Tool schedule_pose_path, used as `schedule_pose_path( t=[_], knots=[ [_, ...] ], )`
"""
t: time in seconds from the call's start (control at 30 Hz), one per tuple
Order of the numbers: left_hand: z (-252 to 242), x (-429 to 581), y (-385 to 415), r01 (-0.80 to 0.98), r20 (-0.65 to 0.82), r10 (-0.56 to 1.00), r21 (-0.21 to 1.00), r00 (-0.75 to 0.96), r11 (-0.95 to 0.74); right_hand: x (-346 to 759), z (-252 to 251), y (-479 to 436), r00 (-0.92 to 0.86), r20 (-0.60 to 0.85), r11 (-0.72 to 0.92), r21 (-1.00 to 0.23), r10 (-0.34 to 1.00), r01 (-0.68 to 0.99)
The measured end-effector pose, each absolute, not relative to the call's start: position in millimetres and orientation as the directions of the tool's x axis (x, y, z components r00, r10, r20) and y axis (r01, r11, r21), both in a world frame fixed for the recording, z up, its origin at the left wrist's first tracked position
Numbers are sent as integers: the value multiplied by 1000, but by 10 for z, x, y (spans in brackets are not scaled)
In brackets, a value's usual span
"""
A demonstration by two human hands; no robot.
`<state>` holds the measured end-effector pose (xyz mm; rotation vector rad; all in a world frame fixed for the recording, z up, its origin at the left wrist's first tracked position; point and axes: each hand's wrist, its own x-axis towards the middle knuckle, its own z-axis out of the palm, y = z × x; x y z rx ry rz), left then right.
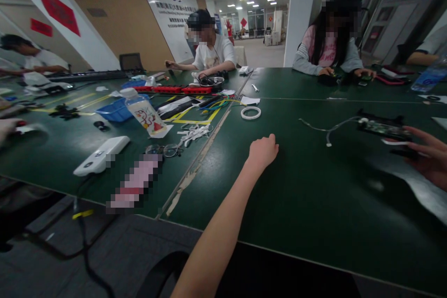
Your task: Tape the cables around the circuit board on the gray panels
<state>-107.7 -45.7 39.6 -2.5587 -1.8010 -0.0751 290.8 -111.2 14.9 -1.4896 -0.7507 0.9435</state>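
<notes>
Left hand (263, 151): fingers curled into a loose fist, nothing seen in it, at or just above the dark green tabletop (314, 214); contact cannot be told. Right hand (428, 149): at the right border of view, partly cut off, fingers and thumb gripping the right end of a black plastic unit with exposed circuit board (380, 125). The unit is above the right part of the tabletop; a thin whitish cable (337, 126) trails from its left end toward the left fist, well apart from it. A silvery crumpled sheet (415, 181) lies below the right hand.

Edges: the near table edge slants down to the right, passing beneath the left forearm. A seam with peeling beige tape (190, 179) divides the tabletop left of the forearm. Widest stretch of bare green: from the left fist rightward to the unit and down to the near edge. A white ring-shaped roll (251, 118) lies just beyond the fist, right of the seam.

Containers: left of the seam, a shallow blue plastic tray (113, 112), contents not readable. Just beside it, a translucent printed bottle with white cap (145, 114); fill cannot be told. Far right, a clear bottle with blue label (429, 77), contents likewise unclear.
</notes>
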Motion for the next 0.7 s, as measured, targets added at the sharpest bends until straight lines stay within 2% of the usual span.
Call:
schedule_pose_path(
  t=[0.07,0.2,0.3,0.37,0.47,0.6,0.7],
  knots=[
    [421,-1061,-453,947,147,941,58,306,-317,2653,160,-1060,364,-195,-162,-979,911,-120],
    [498,-1041,-436,915,420,878,213,230,-342,2182,260,-1081,115,-217,-198,-968,969,-157],
    [517,-1038,-407,857,520,837,342,170,-386,1933,281,-1118,-92,-215,-227,-961,972,-160],
    [502,-1029,-395,807,517,835,404,186,-430,1817,258,-1137,-205,-218,-247,-961,954,-127],
    [465,-989,-420,726,472,820,432,324,-535,1707,194,-1148,-277,-233,-246,-969,932,-15],
    [407,-894,-520,611,383,695,332,609,-719,1660,117,-1132,-247,-249,-192,-953,936,234],
    [338,-839,-567,565,267,613,239,744,-790,1708,94,-1134,-189,-204,-117,-914,961,389]
  ],
)
